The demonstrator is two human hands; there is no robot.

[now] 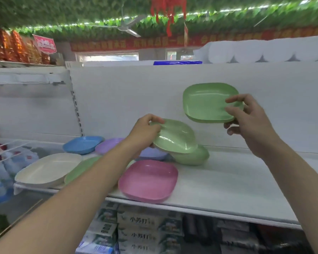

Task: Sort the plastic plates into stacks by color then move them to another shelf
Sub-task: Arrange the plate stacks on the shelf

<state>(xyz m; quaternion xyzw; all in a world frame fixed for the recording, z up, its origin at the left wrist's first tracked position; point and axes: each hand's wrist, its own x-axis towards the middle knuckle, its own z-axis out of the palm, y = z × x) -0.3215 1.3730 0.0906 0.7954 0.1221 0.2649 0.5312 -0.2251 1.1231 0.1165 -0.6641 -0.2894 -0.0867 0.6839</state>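
Observation:
My right hand (246, 118) holds a green plate (206, 102) up in the air, above the white shelf (228, 184); a second green rim shows just under it. My left hand (145, 132) grips the edge of another green plate (174, 137), tilted, over a green plate (195, 156) lying on the shelf. A pink plate (149, 180) lies at the shelf's front edge. To the left lie a cream plate (48, 169), a green plate (81, 168) partly under my forearm, a blue plate (83, 143) and a purple plate (108, 144). A pale lavender plate (154, 154) peeks out behind my wrist.
The right half of the shelf is bare white surface up to the back panel (173, 85). Boxed goods (141, 230) fill the shelf below. A wire rack (6, 151) with bottled water stands at the left. Snack packs (17, 46) sit on a high shelf at upper left.

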